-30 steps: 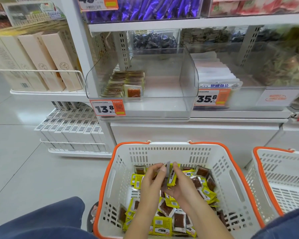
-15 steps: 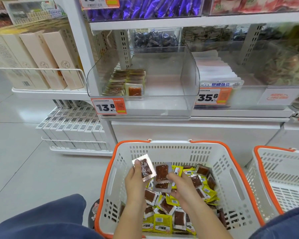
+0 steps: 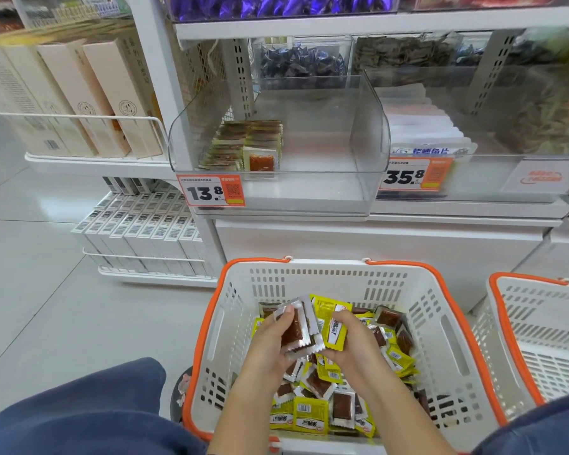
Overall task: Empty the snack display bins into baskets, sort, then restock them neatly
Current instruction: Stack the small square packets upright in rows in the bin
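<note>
A small stack of silver-edged packets [image 3: 298, 328] is gripped by the left hand [image 3: 270, 343]; a yellow packet [image 3: 335, 333] is pinched by the right hand [image 3: 349, 346]. Both are held over the white basket [image 3: 322, 277], where loose packets [image 3: 312, 408] are piled. Above the basket, a neat packet row [image 3: 243, 146] is seen in the clear bin [image 3: 368, 142].

Tall cream cartons [image 3: 89, 96] stand upright behind a white wire rail [image 3: 79, 117] on the left shelf, and below them white boxes [image 3: 138, 231] with barcodes lie in rows. Purple-wrapped sweets [image 3: 276, 4] fill the top shelf, and a blurred heap, perhaps dried fish [image 3: 552, 119], sits far right above the grey floor [image 3: 40, 323].
</note>
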{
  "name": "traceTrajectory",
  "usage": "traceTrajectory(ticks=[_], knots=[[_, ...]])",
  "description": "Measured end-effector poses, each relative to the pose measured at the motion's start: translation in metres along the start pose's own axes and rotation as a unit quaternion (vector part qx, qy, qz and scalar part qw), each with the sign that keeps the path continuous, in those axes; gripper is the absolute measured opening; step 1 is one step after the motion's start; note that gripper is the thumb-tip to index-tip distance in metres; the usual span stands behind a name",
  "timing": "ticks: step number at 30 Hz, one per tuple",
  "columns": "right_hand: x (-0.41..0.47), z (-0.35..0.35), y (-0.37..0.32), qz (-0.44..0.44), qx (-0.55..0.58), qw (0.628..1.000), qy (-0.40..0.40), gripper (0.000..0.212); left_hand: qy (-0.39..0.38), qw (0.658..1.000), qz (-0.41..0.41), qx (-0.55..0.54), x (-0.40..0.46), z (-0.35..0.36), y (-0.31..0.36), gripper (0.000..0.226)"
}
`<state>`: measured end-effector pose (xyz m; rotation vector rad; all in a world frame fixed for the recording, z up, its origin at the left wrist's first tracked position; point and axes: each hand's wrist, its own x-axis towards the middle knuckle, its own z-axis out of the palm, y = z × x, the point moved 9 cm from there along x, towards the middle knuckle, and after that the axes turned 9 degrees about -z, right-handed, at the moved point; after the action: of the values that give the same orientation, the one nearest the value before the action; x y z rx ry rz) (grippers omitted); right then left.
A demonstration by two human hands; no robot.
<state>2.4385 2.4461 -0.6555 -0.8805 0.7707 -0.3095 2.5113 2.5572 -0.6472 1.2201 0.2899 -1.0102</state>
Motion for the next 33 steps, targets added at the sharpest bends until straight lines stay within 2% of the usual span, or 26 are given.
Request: traceTrajectory(ticks=[3,5,8,10,12,13,15,17,22,25,28,29,31,33], knots=[[0.001,-0.011,-0.006,-0.010,-0.034,0.999,0.039,0.030,0.048,0.997,-0.025,-0.049,0.002,-0.012,-0.006,0.019],[0.000,-0.010,-0.014,-0.040,-0.083,0.995,0.031,0.025,0.088,0.994,-0.025,-0.064,0.002,-0.021,-0.005,0.015],[-0.005,-0.004,-0.029,-0.125,-0.184,0.974,0.031,0.015,0.154,0.986,0.063,0.028,0.000,-0.025,0.008,0.015],[-0.011,0.002,-0.038,-0.201,-0.264,0.943,0.037,0.010,0.135,0.976,0.147,0.090,-0.008,-0.004,0.016,0.024],[-0.016,0.017,-0.039,-0.235,-0.330,0.914,0.003,0.015,0.104,0.966,0.190,0.139,-0.014,0.018,0.013,0.028],[-0.017,0.023,-0.035,-0.229,-0.334,0.914,-0.021,0.016,0.099,0.965,0.196,0.147,-0.017,0.024,0.012,0.026],[-0.019,0.034,-0.027,-0.181,-0.274,0.942,-0.064,0.015,0.079,0.973,0.183,0.113,-0.016,0.027,0.009,0.019],[-0.020,0.037,-0.019,-0.133,-0.209,0.965,-0.082,0.024,0.056,0.983,0.152,0.085,-0.013,0.027,0.008,0.023],[-0.018,0.031,-0.023,-0.167,-0.198,0.963,-0.072,0.031,0.000,0.983,0.157,0.099,-0.019,0.034,0.012,0.033],[-0.016,0.026,-0.028,-0.170,-0.236,0.953,-0.084,0.032,0.043,0.982,0.151,0.103,-0.013,0.021,0.014,0.022],[-0.014,0.028,-0.031,-0.130,-0.234,0.956,-0.124,0.022,0.050,0.982,0.146,0.111,-0.010,0.015,0.015,0.023],[-0.013,0.028,-0.029,-0.110,-0.226,0.959,-0.134,0.021,0.046,0.983,0.139,0.108,-0.006,0.013,0.014,0.025],[-0.010,0.023,-0.023,-0.050,-0.174,0.975,-0.131,0.032,0.033,0.989,0.109,0.094,-0.006,0.013,0.013,0.036],[-0.010,0.021,-0.017,-0.009,-0.142,0.981,-0.135,0.036,0.028,0.991,0.091,0.099,-0.003,0.013,0.012,0.066]])
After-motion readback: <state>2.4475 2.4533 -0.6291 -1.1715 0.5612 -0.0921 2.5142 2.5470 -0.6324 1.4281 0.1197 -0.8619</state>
